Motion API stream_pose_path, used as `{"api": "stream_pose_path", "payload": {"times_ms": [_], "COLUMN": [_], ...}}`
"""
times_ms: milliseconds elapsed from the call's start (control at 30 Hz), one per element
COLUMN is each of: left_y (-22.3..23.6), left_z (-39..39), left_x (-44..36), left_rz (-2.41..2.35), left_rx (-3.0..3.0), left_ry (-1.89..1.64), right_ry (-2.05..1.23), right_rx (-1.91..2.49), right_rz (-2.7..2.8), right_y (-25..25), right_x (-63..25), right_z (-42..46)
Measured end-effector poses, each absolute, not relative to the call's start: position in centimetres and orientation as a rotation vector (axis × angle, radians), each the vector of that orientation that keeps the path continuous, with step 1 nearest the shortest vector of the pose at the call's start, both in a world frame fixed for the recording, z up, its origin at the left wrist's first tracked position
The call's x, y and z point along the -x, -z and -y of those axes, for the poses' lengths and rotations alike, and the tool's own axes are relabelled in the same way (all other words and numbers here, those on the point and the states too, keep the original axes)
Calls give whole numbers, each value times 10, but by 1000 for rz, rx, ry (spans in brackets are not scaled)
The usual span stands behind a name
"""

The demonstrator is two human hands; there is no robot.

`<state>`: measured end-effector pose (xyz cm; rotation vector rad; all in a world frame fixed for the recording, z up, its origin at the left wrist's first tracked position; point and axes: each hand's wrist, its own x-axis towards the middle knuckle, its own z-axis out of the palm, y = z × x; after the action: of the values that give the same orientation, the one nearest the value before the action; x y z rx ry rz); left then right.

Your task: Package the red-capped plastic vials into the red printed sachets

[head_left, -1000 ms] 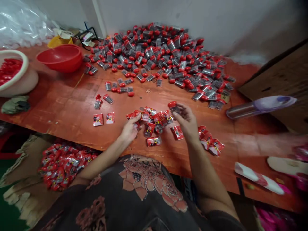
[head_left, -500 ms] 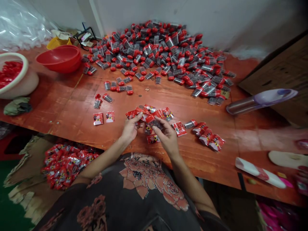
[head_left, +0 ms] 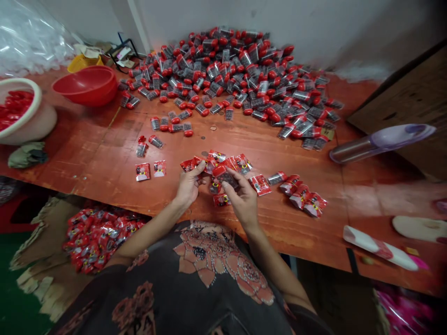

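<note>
Bottle (head_left: pixel 226 177) near centre of frame, over scattered packets (head_left: pixel 243 163). Gripped in right hand (head_left: pixel 245 201), thumb along the near side, fingers closed along the far side. Slants from upper left to lower right on its long axis, cap (head_left: pixel 219 170) foremost, toward left hand (head_left: pixel 189 186). Lies just right of that hand; right hand nearer, in contact.

Left hand: thumb and fingertips pinched on a packet (head_left: pixel 210 165), other fingers curled below. Contact between cap and packet: cannot tell.

Farther out, on table (head_left: pixel 300 246): single packet (head_left: pixel 260 184) just right of right hand, then loose bottle (head_left: pixel 277 177), then packet row (head_left: pixel 303 200). Two flat packets (head_left: pixel 143 171) left of centre. Bottle heap (head_left: pixel 226 74) across upper middle; red bowl (head_left: pixel 84 88) and white tub (head_left: pixel 44 118) at upper left. Below table edge, packet heap (head_left: pixel 101 242) at lower left.

Hidden: bottle's lower end, partly, by right fingers; some packets under both hands, overlapping, not countable. Cut off: tub, at left edge. Hard to make out: pink things (head_left: pixel 405 307), dark, at lower right.
</note>
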<state>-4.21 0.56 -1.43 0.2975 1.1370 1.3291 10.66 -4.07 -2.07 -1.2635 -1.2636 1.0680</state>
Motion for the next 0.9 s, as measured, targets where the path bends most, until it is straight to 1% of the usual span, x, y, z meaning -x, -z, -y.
{"api": "stream_pose_path", "payload": {"times_ms": [433,800,900], "left_y": [9,11,11], "left_z": [2,-1,0], "left_x": [49,50,49], "left_rz": [-1014,-1105,-1116], "left_rx": [-301,-243,-263], "left_ry": [-1194,-1188,-1177], "right_ry": [-923,-996,-951], "right_rx": [1324,1253,1232], "right_rz": [1308,1299,1380], "right_y": [27,22,19], "right_x": [-110,-108,-108], "right_z": [40,43,44]}}
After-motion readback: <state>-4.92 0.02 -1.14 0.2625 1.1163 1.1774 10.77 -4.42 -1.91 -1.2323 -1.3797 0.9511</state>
